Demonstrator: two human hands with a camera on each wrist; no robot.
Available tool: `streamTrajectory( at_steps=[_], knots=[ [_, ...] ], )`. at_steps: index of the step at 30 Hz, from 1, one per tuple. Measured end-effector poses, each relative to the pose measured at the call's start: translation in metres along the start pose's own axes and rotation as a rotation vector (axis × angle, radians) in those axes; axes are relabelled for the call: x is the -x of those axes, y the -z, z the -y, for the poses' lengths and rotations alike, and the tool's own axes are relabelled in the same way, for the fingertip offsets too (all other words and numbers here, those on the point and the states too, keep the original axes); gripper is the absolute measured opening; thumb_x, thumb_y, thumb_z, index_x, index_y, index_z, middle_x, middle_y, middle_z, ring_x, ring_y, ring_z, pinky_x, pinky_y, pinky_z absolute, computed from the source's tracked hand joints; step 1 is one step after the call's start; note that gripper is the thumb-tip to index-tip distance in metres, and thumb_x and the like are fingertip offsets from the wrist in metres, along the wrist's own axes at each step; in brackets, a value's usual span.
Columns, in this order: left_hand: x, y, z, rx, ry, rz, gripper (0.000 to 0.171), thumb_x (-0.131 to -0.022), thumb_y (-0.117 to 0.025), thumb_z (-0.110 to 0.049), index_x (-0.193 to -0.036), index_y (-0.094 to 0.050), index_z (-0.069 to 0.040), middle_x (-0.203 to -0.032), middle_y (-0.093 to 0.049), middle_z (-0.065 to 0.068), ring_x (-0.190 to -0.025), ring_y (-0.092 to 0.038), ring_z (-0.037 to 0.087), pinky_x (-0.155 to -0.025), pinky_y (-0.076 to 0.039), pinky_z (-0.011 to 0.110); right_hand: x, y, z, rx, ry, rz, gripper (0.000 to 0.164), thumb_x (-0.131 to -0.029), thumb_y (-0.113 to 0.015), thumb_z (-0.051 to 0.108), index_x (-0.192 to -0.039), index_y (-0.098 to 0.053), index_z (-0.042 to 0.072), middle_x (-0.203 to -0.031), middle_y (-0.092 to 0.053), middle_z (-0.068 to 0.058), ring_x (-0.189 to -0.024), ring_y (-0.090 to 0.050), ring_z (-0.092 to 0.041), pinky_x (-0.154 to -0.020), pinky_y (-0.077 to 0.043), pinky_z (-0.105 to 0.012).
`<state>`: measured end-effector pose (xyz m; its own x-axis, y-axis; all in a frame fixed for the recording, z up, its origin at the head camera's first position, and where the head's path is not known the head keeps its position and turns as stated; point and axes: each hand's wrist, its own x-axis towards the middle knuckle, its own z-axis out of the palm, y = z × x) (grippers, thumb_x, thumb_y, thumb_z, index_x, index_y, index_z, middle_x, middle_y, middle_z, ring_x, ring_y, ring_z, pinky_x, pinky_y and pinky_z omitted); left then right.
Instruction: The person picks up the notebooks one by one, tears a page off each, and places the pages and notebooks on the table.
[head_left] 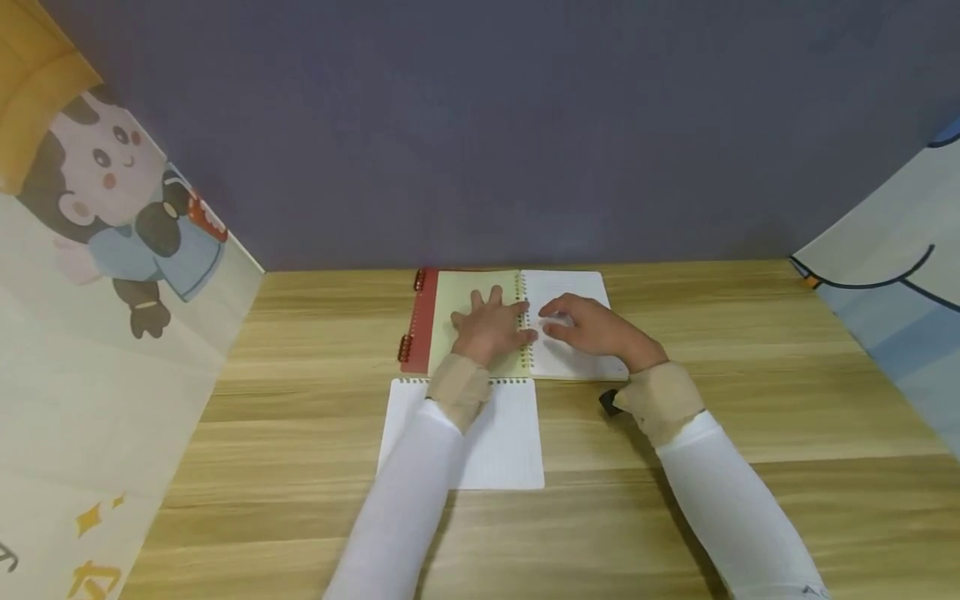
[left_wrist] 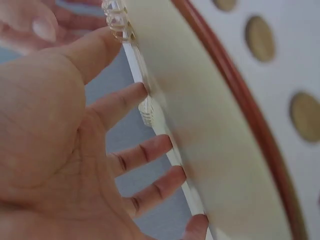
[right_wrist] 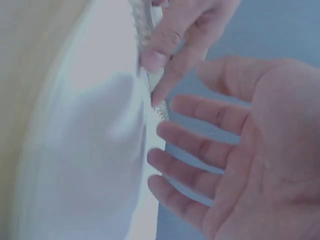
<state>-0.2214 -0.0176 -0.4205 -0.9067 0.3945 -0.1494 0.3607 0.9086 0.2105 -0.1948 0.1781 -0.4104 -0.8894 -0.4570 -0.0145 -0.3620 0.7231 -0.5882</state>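
A spiral notebook lies opened flat, its pale yellow-green cover side on the left and a lined white page on the right. My left hand rests with spread fingers on the yellow-green side, thumb reaching to the wire rings. In the left wrist view its fingertips touch that surface. Over the white page, near the rings, is my right hand, fingers loosely bent and holding nothing. The right wrist view shows its fingers close to the page. A red notebook with dark red rings shows from under the left side.
Below the opened notebook lies another white lined notebook, ring edge towards the back, partly covered by my left forearm. A small black object shows beside my right wrist. The wooden table meets a dark grey wall behind.
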Motion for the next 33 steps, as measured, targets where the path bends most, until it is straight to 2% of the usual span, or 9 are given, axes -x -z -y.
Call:
streamTrajectory(
  at_steps=[7,11,14,21,33],
  knots=[
    [-0.004,-0.001,-0.002,-0.017,0.009,0.003,0.060,-0.083,-0.047,-0.065,-0.138,-0.037,-0.042,-0.136,-0.028,0.004,-0.122,-0.023,0.034,-0.079,-0.029,0.064,-0.050,0.019,-0.014,0.168,-0.054,0.034,0.044,-0.093,-0.050,0.026,-0.129,-0.045,0.002,-0.133,-0.042,-0.017,-0.124,-0.035,-0.035,-0.099,-0.026,-0.046],
    [-0.007,-0.001,-0.001,-0.021,0.011,0.000,0.060,-0.083,-0.046,-0.065,-0.138,-0.037,-0.042,-0.134,-0.029,0.004,-0.120,-0.024,0.034,-0.079,-0.029,0.065,-0.075,0.020,-0.025,0.260,-0.145,0.064,0.052,-0.091,-0.051,0.027,-0.135,-0.039,0.003,-0.138,-0.036,-0.019,-0.128,-0.029,-0.038,-0.100,-0.022,-0.050],
    [-0.008,0.000,0.000,-0.020,0.014,-0.001,0.060,-0.083,-0.045,-0.065,-0.138,-0.037,-0.042,-0.135,-0.029,0.004,-0.121,-0.024,0.034,-0.078,-0.030,0.064,-0.086,0.019,-0.032,0.307,-0.204,0.066,0.055,-0.090,-0.053,0.030,-0.137,-0.037,0.006,-0.139,-0.034,-0.018,-0.128,-0.028,-0.038,-0.100,-0.022,-0.052],
    [-0.009,-0.001,-0.002,-0.019,0.024,-0.004,0.062,-0.083,-0.045,-0.067,-0.138,-0.037,-0.041,-0.135,-0.029,0.004,-0.121,-0.025,0.034,-0.078,-0.030,0.062,-0.098,0.020,-0.044,0.304,-0.223,0.029,0.056,-0.088,-0.057,0.036,-0.138,-0.039,0.016,-0.141,-0.030,-0.017,-0.129,-0.024,-0.039,-0.098,-0.013,-0.061],
    [-0.007,0.001,-0.002,-0.008,0.023,-0.009,0.062,-0.082,-0.046,-0.066,-0.138,-0.038,-0.040,-0.135,-0.029,0.003,-0.121,-0.025,0.032,-0.080,-0.030,0.062,-0.102,0.019,-0.044,0.296,-0.217,-0.021,0.049,-0.083,-0.064,0.033,-0.127,-0.051,0.017,-0.134,-0.043,-0.010,-0.123,-0.036,-0.033,-0.097,-0.025,-0.051]
  ],
)
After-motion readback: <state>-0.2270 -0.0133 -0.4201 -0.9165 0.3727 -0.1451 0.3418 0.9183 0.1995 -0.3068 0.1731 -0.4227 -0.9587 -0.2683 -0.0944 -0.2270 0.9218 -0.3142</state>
